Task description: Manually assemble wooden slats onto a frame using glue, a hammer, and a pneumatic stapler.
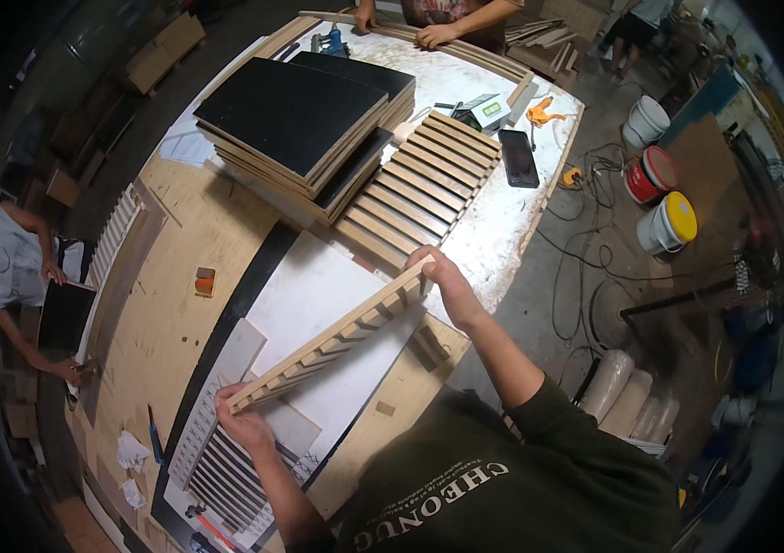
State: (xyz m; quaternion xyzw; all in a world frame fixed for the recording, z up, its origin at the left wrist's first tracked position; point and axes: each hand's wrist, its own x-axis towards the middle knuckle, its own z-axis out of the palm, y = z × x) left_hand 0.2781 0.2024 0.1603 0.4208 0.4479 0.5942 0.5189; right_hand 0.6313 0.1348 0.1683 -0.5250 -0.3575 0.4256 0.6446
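Observation:
A slatted wooden panel (335, 343) is held tilted on edge between my two hands, over a white board on the bench. My left hand (246, 428) grips its lower left end. My right hand (447, 281) is closed around its upper right end. Just beyond my right hand lies another panel of wooden slats with dark gaps (429, 180). Below my left hand, a slatted frame (235, 479) with dark strips rests on the bench. Behind the held panel rises a stack of black-faced boards (295, 115).
A phone (519, 158), an orange tool (544, 112) and a box (486, 112) lie at the far right. Co-workers' hands (436, 35) rest at the far edge; another person holds a black board (67, 315) at left. Buckets (666, 224) and cables stand on the floor.

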